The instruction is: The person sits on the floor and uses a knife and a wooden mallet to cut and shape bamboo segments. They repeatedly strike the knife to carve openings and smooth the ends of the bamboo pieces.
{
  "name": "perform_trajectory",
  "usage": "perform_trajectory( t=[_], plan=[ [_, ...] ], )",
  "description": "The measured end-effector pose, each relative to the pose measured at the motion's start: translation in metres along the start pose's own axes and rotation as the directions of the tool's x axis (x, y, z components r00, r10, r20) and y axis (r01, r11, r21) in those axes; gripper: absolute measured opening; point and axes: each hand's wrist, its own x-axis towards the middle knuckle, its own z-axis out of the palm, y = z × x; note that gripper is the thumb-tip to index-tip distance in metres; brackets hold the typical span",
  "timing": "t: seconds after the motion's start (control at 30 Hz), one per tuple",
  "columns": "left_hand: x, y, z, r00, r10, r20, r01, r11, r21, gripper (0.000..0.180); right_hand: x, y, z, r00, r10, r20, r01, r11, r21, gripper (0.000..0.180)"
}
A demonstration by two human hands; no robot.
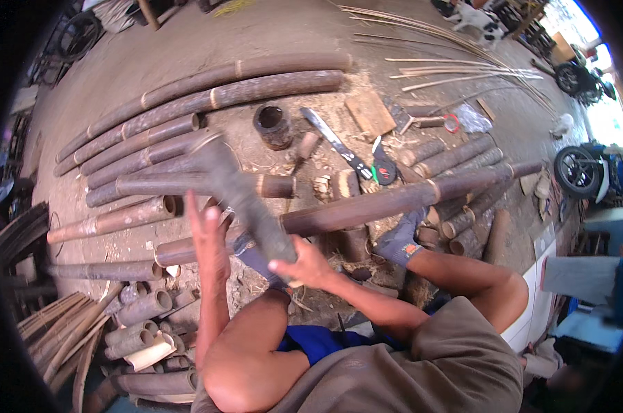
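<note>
Right hand [310,265] clamped round the near end of a blurred grey-brown log [239,189], probably for leverage; left hand [211,244] splayed beside it, contact unclear.

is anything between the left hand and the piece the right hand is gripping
Nothing visible stands between the left hand and the blurred grey-brown cylindrical piece in the right hand. The long bamboo pole runs behind the piece in this view, not between them.

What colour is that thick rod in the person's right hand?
The thick rod is greyish brown, though blurred; it shows best in the head view.
</note>
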Motion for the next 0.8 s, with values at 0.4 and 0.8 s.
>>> perform_trajectory(
  t=[0.4, 0.8],
  plan=[
    [-0.018, 0.030, 0.092, 0.498, -0.354, 0.792, -0.683, 0.403, 0.609, 0.073, 0.008, 0.039, -0.265, 0.515, -0.085, -0.853, -0.105, 0.981, -0.161, 0.074],
    [-0.017, -0.111, 0.136, 0.548, -0.406, 0.731, -0.825, -0.123, 0.551, 0.111, -0.028, 0.134, -0.431, 0.033, 0.428, -0.903, -0.027, 0.904, 0.427, 0.120]
  ],
)
